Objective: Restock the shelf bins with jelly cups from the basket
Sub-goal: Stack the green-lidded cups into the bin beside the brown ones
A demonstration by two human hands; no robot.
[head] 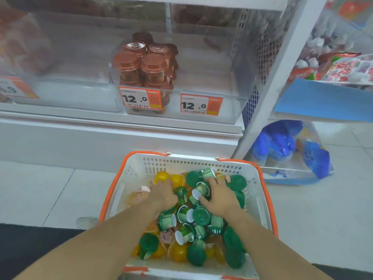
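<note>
A white basket [260,201] with an orange rim sits on the floor, full of green-lidded jelly cups [201,215] and yellow jelly cups [177,179]. My left hand [163,194] reaches into the pile near the yellow cups, its fingers hidden among them. My right hand [219,195] lies over a green jelly cup [199,190] with fingers and thumb curled round it. Above, a clear shelf bin [201,81] holds stacked brown jelly cups [145,65] on its left side; its right side holds nothing.
Price tags reading 12.0 [140,98] hang on the bin front. Another clear bin [60,57] stands to the left. A white shelf post [268,93] rises at right, with a blue plastic bag [286,146] on the floor beyond it.
</note>
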